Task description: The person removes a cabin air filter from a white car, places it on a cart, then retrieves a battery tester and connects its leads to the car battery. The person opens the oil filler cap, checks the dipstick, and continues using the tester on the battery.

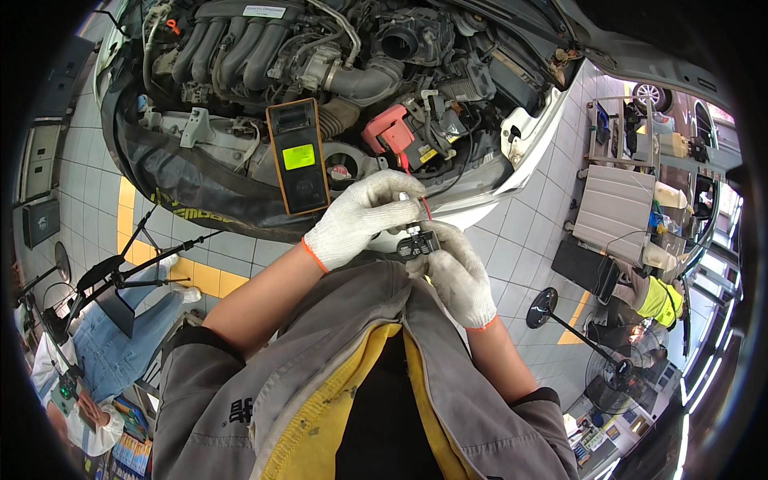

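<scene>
Both my hands wear white knit gloves and meet in front of my chest. Between them is a tire pressure sensor (418, 244), a small black housing with a silver valve stem pointing up. My left hand (360, 214) pinches the stem with thumb and fingers. Around the black housing, the fingers of my right hand (458, 270) are closed. A thin red wire (426, 210) runs down behind the sensor; its lower end is hidden. Ahead of my left hand, a black handheld tester (298, 180) with an orange edge and a lit green screen lies on the car's front edge.
An open engine bay (320, 72) lies ahead, with a red battery terminal cover (388, 128) and a dark fender cover (192, 192). Black tripod stands (120, 276) and a person in jeans (132, 328) are at left. At right are a floor fan (620, 368) and a person in a yellow vest (660, 302).
</scene>
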Motion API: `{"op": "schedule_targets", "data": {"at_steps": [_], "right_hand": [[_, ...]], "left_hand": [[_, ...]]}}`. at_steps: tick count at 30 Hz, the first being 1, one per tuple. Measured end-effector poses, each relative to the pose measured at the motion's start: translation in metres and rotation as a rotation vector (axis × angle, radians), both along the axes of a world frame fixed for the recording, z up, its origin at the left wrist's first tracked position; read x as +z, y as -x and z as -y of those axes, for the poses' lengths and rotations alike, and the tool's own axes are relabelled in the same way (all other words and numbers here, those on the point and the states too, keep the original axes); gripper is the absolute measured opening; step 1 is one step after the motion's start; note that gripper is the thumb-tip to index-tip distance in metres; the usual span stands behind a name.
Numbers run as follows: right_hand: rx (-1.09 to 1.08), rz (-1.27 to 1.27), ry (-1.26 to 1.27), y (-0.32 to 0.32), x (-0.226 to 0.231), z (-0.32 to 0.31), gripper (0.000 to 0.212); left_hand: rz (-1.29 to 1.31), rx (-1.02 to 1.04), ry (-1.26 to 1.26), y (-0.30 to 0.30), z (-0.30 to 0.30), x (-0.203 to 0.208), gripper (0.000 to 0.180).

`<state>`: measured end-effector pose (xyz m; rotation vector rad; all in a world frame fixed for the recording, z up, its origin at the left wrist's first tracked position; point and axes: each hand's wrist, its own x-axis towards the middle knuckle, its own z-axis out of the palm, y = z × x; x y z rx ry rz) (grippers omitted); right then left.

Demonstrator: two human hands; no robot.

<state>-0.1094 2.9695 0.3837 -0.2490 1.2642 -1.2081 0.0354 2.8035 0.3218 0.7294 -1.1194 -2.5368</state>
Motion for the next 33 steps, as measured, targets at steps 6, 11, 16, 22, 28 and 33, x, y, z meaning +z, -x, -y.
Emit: {"op": "schedule_targets", "data": {"at_steps": [6, 11, 16, 22, 28, 33], "right_hand": [[-0.037, 0.182, 0.072, 0.003, -0.013, -0.003, 0.056], [-0.002, -0.086, 0.085, 0.005, -0.018, -0.007, 0.059], [0.079, -0.57, 0.169, 0.0, -0.029, -0.006, 0.073], [0.025, -0.556, 0.149, -0.002, -0.031, -0.007, 0.07], [0.141, -0.581, -0.053, 0.008, -0.049, -0.003, 0.045], [0.435, -0.834, -0.274, 0.031, -0.085, -0.013, 0.018]], "left_hand": [[-0.124, -0.043, 0.007, -0.005, 0.003, 0.003, 0.038], [-0.143, -0.102, -0.069, -0.01, 0.004, 0.001, 0.044], [-0.195, -0.087, -0.034, -0.01, 0.002, -0.004, 0.046], [-0.195, -0.095, -0.011, -0.013, 0.003, -0.004, 0.039], [-0.083, -0.113, 0.684, 0.004, -0.011, -0.01, 0.03], [0.14, -0.199, 0.814, 0.005, -0.023, -0.039, 0.035]]}}
